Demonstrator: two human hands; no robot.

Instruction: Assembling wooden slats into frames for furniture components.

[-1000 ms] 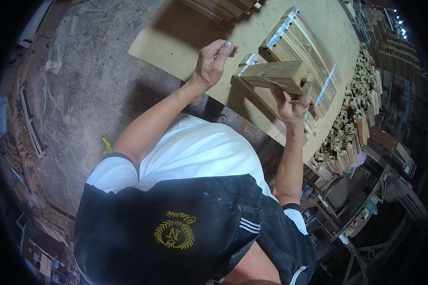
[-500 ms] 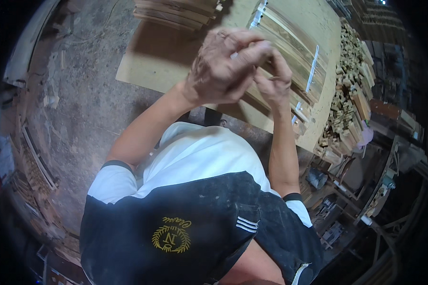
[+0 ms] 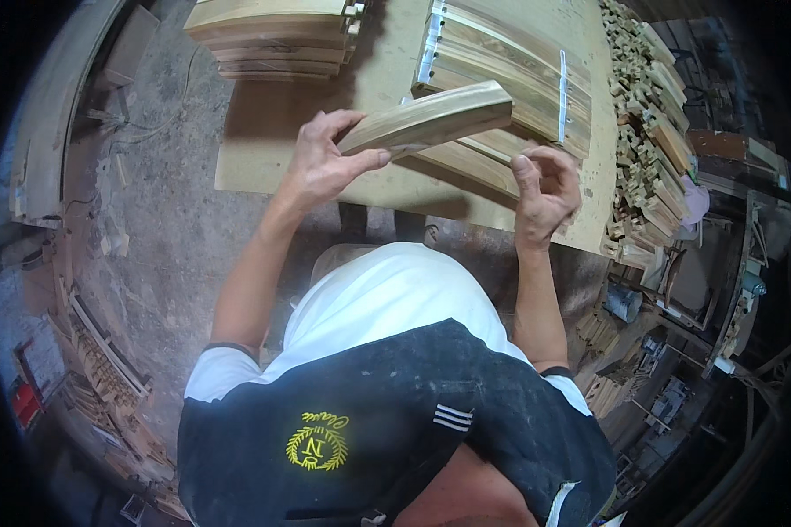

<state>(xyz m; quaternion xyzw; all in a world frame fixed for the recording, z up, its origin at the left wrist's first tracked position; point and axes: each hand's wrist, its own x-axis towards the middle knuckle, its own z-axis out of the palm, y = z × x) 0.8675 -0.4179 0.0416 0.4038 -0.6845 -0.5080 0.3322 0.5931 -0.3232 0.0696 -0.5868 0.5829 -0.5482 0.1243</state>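
Note:
A short, slightly curved wooden slat (image 3: 439, 116) is raised over the board, its left end gripped between the thumb and fingers of my left hand (image 3: 321, 158). The slat's right end is free. Below and right of that end is my right hand (image 3: 547, 189), apart from the slat. Its thumb and fingers curl together, and whether something small is pinched there is hidden. Just beyond the slat lies a bundle of wooden slats (image 3: 510, 75), with a white band (image 3: 562, 97) across its right part and another white band (image 3: 429, 48) near its left end.
A stack of wooden pieces (image 3: 277, 35) with tenoned ends rests on the board (image 3: 264, 162) at the far left. Along the board's right side runs a large pile of small wooden parts (image 3: 646, 123). A pinkish cloth (image 3: 694, 202) hangs beside that pile.
My hands, close together and blurred before, are now apart, left hand to the left and right hand to the right. The slat now shows clearly in my left hand.

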